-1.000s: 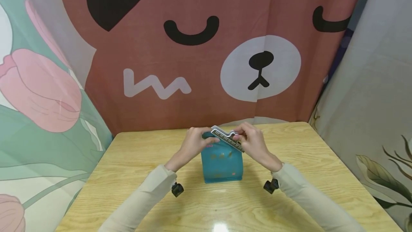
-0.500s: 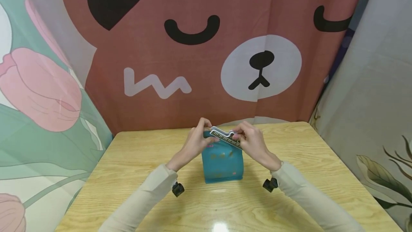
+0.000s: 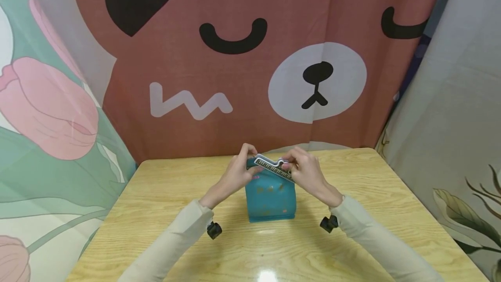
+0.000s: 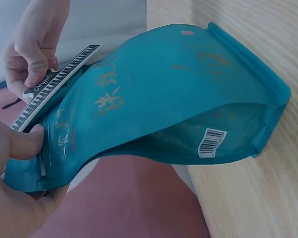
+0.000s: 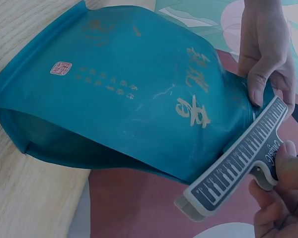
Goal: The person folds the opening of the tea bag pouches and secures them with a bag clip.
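Note:
A teal stand-up pouch (image 3: 271, 201) with gold lettering stands on the table in the head view. My left hand (image 3: 235, 173) pinches the left part of its top edge, thumb in front, as the left wrist view shows with the thumb (image 4: 27, 143) on the folded strip. My right hand (image 3: 309, 173) pinches the handles of a bag clip (image 5: 238, 158) printed with piano keys. The clip slants across the pouch's top, its upper left end right beside my left thumb. In the right wrist view its jaws lie along the top edge, partly over the pouch.
The pouch rests on a pale wood-grain table (image 3: 172, 203) whose far edge meets a bear-print curtain (image 3: 188, 138). Floral fabric (image 3: 51, 177) hangs at the left, grey fabric (image 3: 450, 121) at the right. A small black camera (image 3: 213, 230) sits at each wrist.
My left fingers have lifted into a higher arch behind the pouch's top. The clip has shifted slightly left and up in my right hand. The pouch stays nearly in place.

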`<state>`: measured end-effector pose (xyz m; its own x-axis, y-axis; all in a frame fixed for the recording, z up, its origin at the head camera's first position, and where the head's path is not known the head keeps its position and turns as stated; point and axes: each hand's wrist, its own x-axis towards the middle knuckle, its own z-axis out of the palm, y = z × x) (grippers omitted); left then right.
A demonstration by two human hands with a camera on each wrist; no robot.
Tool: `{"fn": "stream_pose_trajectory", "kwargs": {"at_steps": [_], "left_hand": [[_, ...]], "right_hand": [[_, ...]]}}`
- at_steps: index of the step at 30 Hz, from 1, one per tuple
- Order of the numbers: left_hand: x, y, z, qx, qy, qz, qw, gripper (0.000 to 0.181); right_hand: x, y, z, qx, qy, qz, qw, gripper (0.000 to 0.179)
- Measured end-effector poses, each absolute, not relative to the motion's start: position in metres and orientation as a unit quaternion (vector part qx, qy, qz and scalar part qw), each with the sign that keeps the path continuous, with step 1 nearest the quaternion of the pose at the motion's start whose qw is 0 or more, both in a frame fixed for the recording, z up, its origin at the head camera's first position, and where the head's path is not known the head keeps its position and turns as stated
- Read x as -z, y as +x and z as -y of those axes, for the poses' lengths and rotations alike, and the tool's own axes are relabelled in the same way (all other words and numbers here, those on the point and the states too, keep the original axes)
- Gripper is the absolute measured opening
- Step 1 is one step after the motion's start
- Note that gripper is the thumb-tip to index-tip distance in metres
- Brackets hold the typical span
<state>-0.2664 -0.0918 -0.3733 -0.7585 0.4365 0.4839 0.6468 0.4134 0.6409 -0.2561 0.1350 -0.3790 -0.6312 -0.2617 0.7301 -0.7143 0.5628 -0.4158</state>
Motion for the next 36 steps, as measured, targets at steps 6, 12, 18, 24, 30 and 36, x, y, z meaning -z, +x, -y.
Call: {"fn": "stream_pose_trajectory", "kwargs": {"at_steps": [6, 12, 18, 24, 30, 36], "left_hand": [[0.375, -0.266, 0.101, 0.419, -0.317, 0.839, 0.139, 0.031], [0.377, -0.264, 0.109, 0.406, -0.300, 0.852, 0.140, 0.015], [0.378, -0.266, 0.110, 0.404, -0.297, 0.849, 0.164, 0.008], [0.377, -0.267, 0.107, 0.408, -0.305, 0.840, 0.187, 0.008], [0.377, -0.268, 0.106, 0.408, -0.300, 0.839, 0.201, 0.008], [0.378, -0.268, 0.105, 0.408, -0.296, 0.839, 0.202, 0.008]], "right_hand": [[0.375, -0.254, -0.138, -0.384, 0.280, 0.842, 0.254, 0.013], [0.369, -0.251, -0.142, -0.388, 0.275, 0.857, 0.200, 0.015], [0.373, -0.253, -0.144, -0.383, 0.269, 0.854, 0.226, 0.011], [0.379, -0.253, -0.140, -0.383, 0.253, 0.841, 0.285, 0.006], [0.379, -0.253, -0.136, -0.384, 0.240, 0.840, 0.301, 0.009], [0.377, -0.251, -0.132, -0.379, 0.236, 0.844, 0.297, 0.008]]}}
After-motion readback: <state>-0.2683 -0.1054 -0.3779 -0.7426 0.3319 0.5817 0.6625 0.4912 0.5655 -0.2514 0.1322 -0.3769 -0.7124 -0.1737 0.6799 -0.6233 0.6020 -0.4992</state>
